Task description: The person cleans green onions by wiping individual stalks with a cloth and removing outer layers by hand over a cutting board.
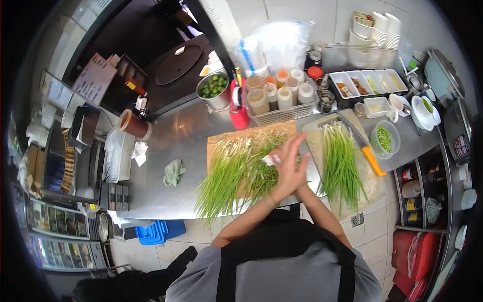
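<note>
My left hand [288,166] is raised over the green stalks [229,168] that lie spread on the brown board [216,143]. Its fingers are stretched out, and a small white piece [271,160] shows beside them. Behind it, my right hand [303,182] is mostly hidden, close against the left one. A second bunch of green stalks [342,163] rests on the pale cutting board [314,133] to the right. On that board lies a knife with an orange handle [373,161].
Squeeze bottles stand in a white basket [284,115] at the back. A bowl of green citrus [213,90] is left of it. Chopped greens fill a tub [385,139] at right. A green cloth [173,172] lies at left. Someone's dark leg [171,267] shows at lower left.
</note>
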Available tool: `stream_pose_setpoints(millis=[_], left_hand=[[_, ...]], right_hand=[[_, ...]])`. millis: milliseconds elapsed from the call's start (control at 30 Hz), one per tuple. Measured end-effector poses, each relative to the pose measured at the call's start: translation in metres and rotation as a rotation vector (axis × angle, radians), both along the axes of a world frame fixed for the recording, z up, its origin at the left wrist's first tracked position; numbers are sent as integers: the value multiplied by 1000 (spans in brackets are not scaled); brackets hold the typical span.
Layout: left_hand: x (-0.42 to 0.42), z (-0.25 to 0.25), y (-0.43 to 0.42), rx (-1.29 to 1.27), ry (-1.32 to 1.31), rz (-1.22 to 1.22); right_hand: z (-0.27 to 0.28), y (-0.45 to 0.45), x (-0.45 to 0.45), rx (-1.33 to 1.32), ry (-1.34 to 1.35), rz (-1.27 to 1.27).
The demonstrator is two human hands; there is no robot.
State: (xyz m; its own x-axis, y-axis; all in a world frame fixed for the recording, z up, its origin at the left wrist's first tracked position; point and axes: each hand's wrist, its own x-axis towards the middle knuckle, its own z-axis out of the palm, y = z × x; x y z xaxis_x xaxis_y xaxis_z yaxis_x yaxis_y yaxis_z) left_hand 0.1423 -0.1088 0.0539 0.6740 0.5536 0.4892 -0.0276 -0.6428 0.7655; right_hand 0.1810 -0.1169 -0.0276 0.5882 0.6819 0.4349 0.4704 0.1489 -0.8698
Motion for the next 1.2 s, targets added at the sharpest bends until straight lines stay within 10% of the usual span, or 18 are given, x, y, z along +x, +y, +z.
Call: stream_pose_setpoints(millis=[100,333,533,600,900,1200], left_hand=[[-45,-21,37,126,107,282],[-87,-49,78,-175,224,66],[-135,-69,132,-111,194,221],[-164,-98,172,284,319,504],[-213,-128,232,12,671,700],[-214,-31,183,-187,320,582]], right_hand=[[4,-1,15,-99,78,-50],[31,1,-5,-111,424,132],[26,-5,0,-173,204,-33],[27,-5,3,-168,166,-135],[27,1,-2,-112,196,-164],[23,6,-12,-83,438,-59]])
